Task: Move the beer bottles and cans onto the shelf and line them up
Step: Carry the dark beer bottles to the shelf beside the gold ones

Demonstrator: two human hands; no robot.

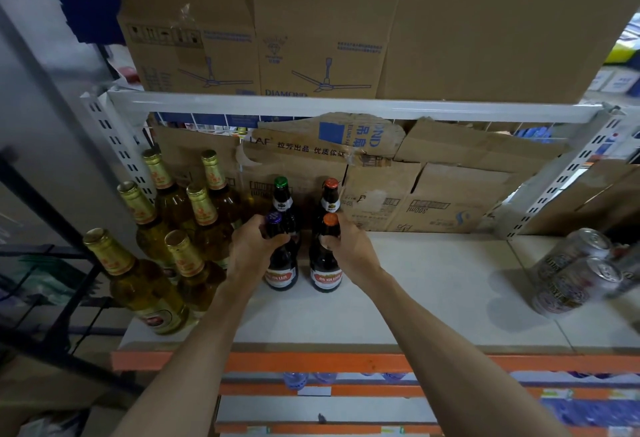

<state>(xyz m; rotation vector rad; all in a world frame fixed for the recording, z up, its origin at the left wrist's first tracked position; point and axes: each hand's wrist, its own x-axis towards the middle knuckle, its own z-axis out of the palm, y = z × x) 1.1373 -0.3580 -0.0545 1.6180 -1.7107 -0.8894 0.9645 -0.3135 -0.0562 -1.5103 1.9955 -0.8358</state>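
While each dark bottle is gripped by the neck just under its cap, it is kept upright and can be steered finely on the shelf [433, 280]. The purple-capped bottle [282, 273] is held by the left hand [254, 246], whose fingers are curled round the neck; the orange-capped bottle [325, 275] is held in the same way by the right hand [349, 246]. Both are placed directly in front of a green-capped bottle [282, 195] and a red-capped bottle [330, 195], so two short rows running front to back are judged to be intended.

Close on the left, a cluster of gold-foil bottles [204, 214] is packed just beside the left wrist, and little room is left on that side. Depth is limited at the back by flattened cardboard [433, 194]. Well apart at the right edge, silver cans [575, 270] are grouped; whether they stand straight cannot be told through the lens distortion.
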